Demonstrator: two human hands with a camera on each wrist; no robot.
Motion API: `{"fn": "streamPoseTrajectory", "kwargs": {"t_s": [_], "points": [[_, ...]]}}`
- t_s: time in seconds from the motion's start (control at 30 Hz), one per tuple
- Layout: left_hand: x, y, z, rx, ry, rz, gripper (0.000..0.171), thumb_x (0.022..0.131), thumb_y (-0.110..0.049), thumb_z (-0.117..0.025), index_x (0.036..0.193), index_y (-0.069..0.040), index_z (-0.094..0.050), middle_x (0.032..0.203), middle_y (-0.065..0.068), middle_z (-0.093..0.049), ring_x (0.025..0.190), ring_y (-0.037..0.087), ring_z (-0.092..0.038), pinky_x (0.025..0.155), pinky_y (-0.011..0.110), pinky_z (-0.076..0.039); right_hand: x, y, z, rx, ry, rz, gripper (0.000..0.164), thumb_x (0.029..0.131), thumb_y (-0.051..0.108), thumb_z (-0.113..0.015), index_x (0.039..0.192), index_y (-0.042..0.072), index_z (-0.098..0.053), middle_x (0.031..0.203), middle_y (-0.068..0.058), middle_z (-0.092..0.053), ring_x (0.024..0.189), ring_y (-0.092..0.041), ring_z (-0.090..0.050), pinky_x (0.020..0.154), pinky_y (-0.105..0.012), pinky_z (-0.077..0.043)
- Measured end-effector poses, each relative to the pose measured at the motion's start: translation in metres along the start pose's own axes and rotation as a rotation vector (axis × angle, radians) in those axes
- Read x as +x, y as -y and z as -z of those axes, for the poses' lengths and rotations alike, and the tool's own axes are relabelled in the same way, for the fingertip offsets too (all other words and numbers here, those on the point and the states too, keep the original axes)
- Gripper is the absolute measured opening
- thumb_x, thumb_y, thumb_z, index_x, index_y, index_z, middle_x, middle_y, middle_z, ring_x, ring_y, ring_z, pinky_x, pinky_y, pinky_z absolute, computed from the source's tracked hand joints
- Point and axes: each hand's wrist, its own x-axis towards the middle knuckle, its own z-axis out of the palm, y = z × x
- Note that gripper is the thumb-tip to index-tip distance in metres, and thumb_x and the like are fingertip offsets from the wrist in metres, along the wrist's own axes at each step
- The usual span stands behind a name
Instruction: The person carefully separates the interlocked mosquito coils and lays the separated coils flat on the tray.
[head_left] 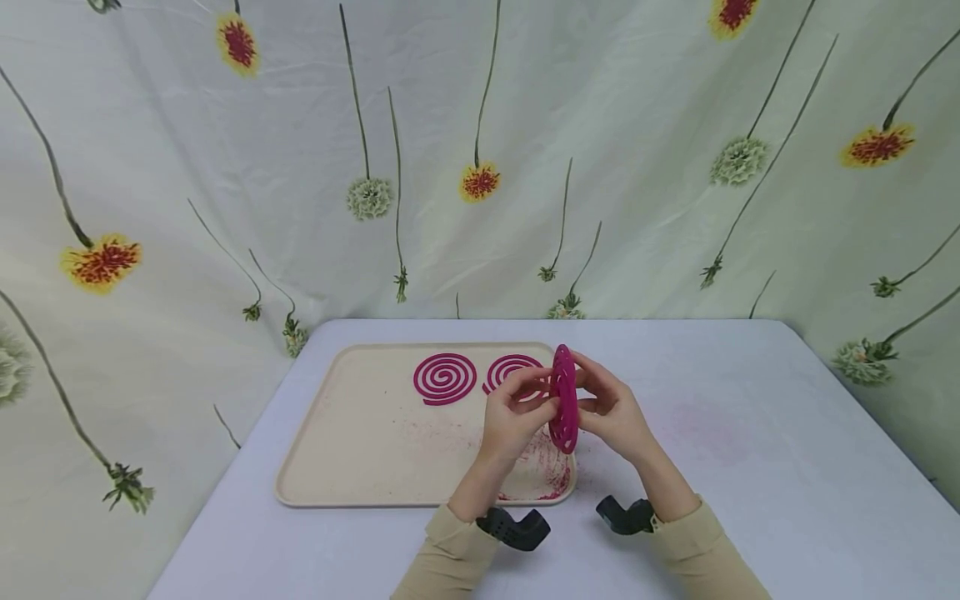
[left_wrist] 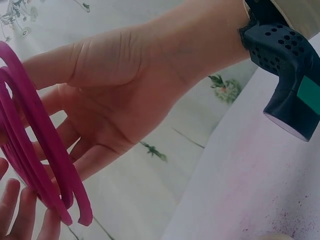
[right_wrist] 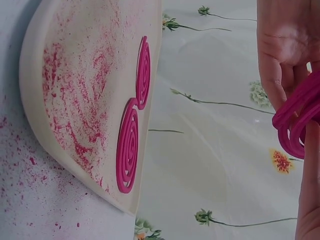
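A magenta mosquito coil [head_left: 564, 408] stands on edge in the air, held between both hands above the tray's right side. It looks thick; in the left wrist view the coil [left_wrist: 47, 132] shows several layered strands, like coils nested together. My left hand [head_left: 512, 418] pinches its left face between thumb and fingers. From the other side my right hand [head_left: 617, 415] grips it by thumb and fingertips. Two flat coils lie on the beige tray [head_left: 352, 442]: the left coil [head_left: 445, 379] in full view, the right coil [head_left: 510, 364] partly hidden behind the left hand.
Magenta crumbs [right_wrist: 95, 125] litter the tray's near right corner and spill onto the white table [head_left: 720, 467]. A flowered cloth [head_left: 637, 167] hangs behind the table. Black wrist cameras sit on both wrists.
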Motion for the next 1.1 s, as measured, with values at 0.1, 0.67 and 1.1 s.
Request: {"fn": "streamPoseTrajectory", "kwargs": {"t_s": [0.1,0.67,1.1], "points": [[0.000,-0.001,0.000,0.010,0.005,-0.001,0.038,0.082,0.003,-0.069,0.119,0.001,-0.060,0.115,0.017,-0.059,0.103,0.029,-0.057,0.088,0.035,-0.051,0.000,0.000,0.001,-0.002,0.010,0.011,0.066,0.080,-0.007,-0.065,0.140,0.004,-0.041,0.109,0.004,-0.060,0.098,-0.013,-0.058,0.078,-0.027,-0.054],[-0.007,-0.040,-0.004,0.074,0.038,-0.059,0.038,0.083,0.005,-0.064,0.120,0.009,-0.057,0.116,0.024,-0.058,0.104,0.038,-0.056,0.089,0.047,-0.049,-0.001,0.006,0.005,-0.011,0.043,0.038,0.065,0.082,-0.005,-0.066,0.141,0.001,-0.039,0.127,0.010,-0.055,0.107,-0.011,-0.056,0.080,-0.028,-0.054],[-0.006,-0.028,-0.006,0.063,-0.032,-0.078,0.037,0.080,0.007,-0.067,0.116,0.008,-0.059,0.114,0.022,-0.059,0.102,0.038,-0.055,0.090,0.048,-0.048,0.000,0.008,0.004,-0.037,0.019,0.034,0.064,0.080,-0.004,-0.068,0.137,-0.005,-0.039,0.120,0.011,-0.057,0.102,-0.011,-0.056,0.079,-0.027,-0.054]]}}
